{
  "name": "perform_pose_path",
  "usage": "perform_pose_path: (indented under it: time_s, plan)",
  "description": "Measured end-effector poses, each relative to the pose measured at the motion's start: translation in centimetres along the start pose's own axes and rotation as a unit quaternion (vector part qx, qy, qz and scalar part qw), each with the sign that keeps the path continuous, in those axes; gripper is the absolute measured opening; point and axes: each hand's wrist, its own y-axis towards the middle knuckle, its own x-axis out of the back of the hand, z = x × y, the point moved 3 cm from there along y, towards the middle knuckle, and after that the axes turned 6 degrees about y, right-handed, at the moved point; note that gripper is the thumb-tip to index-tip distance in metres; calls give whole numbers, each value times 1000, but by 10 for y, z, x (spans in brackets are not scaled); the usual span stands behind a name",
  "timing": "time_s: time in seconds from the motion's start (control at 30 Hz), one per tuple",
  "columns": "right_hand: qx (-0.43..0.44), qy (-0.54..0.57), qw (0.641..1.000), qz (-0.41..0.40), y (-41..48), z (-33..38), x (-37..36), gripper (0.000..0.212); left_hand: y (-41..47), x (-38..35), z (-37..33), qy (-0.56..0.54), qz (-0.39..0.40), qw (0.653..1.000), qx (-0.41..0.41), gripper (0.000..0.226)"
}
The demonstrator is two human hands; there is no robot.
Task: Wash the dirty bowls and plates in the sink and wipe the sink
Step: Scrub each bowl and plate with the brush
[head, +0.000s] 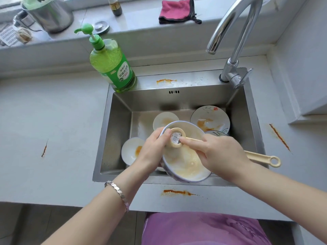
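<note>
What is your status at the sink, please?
Left hand grips bowl rim; right hand holds brush in bowl. Bowl sudsy, tilted over sink. Stained dishes beneath; nothing blocking.

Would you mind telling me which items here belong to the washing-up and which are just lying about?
Job: left hand, large bowl, right hand, brush, flowered plate, small bowl, sink, detergent bottle, tap.
Lying about: pink cloth (maybe for wiping later), steel jug, brown bottle, drain plug.

Three bowls (184, 163) (130, 151) (164, 120), one brush (260, 157) (plates (210, 119) unclear)
</note>
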Motion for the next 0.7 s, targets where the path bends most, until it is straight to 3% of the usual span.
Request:
perform_pose_path:
  time_s: [0.17, 0.43, 0.7]
  plan:
    - [-30, -44, 999, 1, -12, -22, 6, 41, 2, 17, 1, -4, -13, 1000, -13, 20]
    - [-31, -23, 999, -21, -4, -10, 6, 45, 0, 5, -4, -38, 4, 999, -12, 19]
    - [-6, -3, 999, -40, 4, -1, 16, 41, -1, 7, 2, -75, 11, 997, 8, 39]
